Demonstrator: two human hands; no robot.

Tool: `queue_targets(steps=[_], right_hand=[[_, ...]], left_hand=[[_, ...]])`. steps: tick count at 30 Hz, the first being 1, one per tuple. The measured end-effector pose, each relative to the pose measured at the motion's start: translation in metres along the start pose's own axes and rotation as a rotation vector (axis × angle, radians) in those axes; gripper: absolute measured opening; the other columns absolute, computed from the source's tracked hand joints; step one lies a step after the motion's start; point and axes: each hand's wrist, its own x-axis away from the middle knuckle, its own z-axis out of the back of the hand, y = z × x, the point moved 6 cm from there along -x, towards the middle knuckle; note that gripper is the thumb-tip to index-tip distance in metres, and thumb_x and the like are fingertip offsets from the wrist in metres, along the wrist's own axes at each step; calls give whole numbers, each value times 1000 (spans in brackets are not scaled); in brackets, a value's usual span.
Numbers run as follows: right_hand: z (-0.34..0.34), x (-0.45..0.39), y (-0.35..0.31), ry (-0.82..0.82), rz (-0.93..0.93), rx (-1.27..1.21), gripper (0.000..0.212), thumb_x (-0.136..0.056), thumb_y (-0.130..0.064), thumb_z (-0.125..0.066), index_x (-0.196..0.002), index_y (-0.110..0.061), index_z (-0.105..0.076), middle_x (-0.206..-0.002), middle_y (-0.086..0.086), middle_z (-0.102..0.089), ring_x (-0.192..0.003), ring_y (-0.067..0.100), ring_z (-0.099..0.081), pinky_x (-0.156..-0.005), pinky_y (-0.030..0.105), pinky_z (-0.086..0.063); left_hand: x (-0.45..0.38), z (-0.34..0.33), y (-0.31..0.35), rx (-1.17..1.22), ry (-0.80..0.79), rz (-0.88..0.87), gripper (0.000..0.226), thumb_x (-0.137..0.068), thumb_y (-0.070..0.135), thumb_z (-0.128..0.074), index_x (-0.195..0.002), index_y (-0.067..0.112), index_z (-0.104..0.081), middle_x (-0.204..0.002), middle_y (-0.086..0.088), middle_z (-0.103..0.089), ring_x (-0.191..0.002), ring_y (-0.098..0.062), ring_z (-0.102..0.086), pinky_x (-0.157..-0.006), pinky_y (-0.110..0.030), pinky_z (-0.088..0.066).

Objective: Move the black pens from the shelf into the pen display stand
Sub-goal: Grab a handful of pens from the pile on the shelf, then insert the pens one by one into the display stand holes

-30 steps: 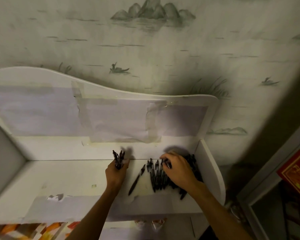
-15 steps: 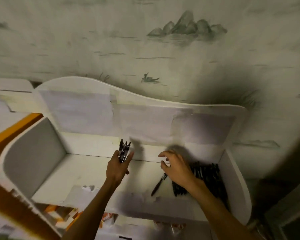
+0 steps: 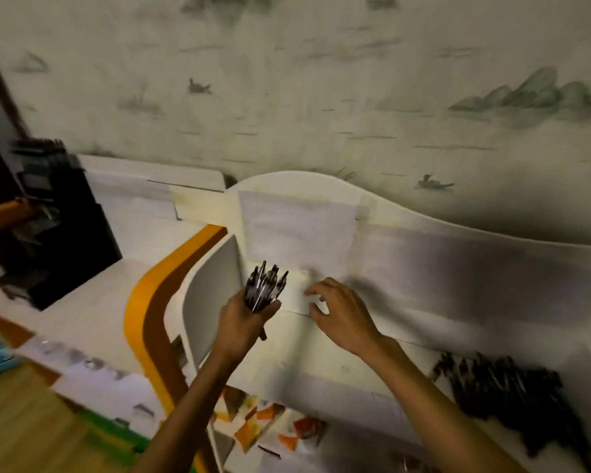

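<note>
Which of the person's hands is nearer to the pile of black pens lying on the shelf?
The right hand. It hangs open above the shelf, up and left of the pile of black pens. The left hand, gripping a bunch of pens, is farther left.

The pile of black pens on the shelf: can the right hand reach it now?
Probably yes. The right hand holds nothing, and the pile of black pens lies uncovered on the white shelf beside that forearm.
</note>
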Motion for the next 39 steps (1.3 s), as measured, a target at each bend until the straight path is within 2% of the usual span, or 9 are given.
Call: queue_targets(steps=[4,7,9,18,23,28,31,35,39], right_hand=[[-32,-29,-77,8,64,-24,24,-94,-29,-60,-118,-29,-64,-120,-9,-61,-103,13,-62,-85,27,-51],[-56,-49,-136,12,116,-19,27,-93,-28,-62,-120,-27,-64,-121,-6,-61,-105,14,-62,-82,25,-50],[-73,-60,-175,25,142,-3,27,-93,-27,-62,-120,-26,-64,-124,-6,-61,-107,15,-61,-88,31,-54],[-146,-94,-317,-9,199,9,26,-95,-24,-59,-121,-23,-64,-122,-1,-60,-110,17,-58,-91,36,-49],[-186,-119,-359,-47,205,70,26,-96,-25,-57,-121,-24,-63,-123,-2,-60,-112,18,-57,-95,36,-45],[-227,-161,-398,-27,217,75,27,-96,-25,-57,-123,-23,-63,-124,-1,-61,-110,18,-59,-93,34,-47],[-257,-194,-423,-10,227,54,28,-96,-25,-60,-123,-23,-63,-126,-1,-61,-109,17,-60,-93,32,-48],[-296,-243,-448,39,232,20,25,-95,-24,-61,-120,-23,-65,-124,-2,-63,-107,16,-62,-93,30,-50],[-328,-291,-451,62,144,-3,24,-95,-26,-62,-119,-23,-65,-123,-3,-64,-107,16,-63,-93,30,-52]], left_hand=[[-1,86,-5,79,40,-33,20,-85,29,-78,-99,33,-64,-82,7,-73,-51,-15,-62,-44,-23,-47],[-10,152,-24,137,60,17,20,-88,26,-76,-102,13,-70,-67,2,-70,-43,-13,-52,-41,-27,-42],[-14,193,-42,158,53,79,22,-90,30,-73,-100,12,-68,-59,2,-64,-43,-11,-49,-41,-25,-41],[-16,356,-98,217,122,130,13,-100,17,-59,-100,7,-51,-75,-8,-49,-52,-15,-42,-41,-25,-34],[-27,419,-124,266,175,138,18,-99,18,-60,-94,0,-60,-62,-4,-54,-47,-14,-44,-41,-23,-37],[-57,476,-145,279,170,53,27,-100,31,-57,-99,4,-63,-71,-12,-63,-48,-13,-51,-41,-23,-39],[-88,506,-159,281,177,21,27,-99,33,-58,-108,8,-60,-74,-5,-69,-48,-12,-52,-42,-23,-42],[-144,541,-185,257,115,40,31,-98,32,-61,-114,6,-60,-76,-5,-67,-50,-8,-55,-44,-22,-43],[-202,570,-211,237,25,108,16,-98,24,-61,-113,17,-60,-81,-5,-68,-56,-8,-58,-48,-21,-48]])
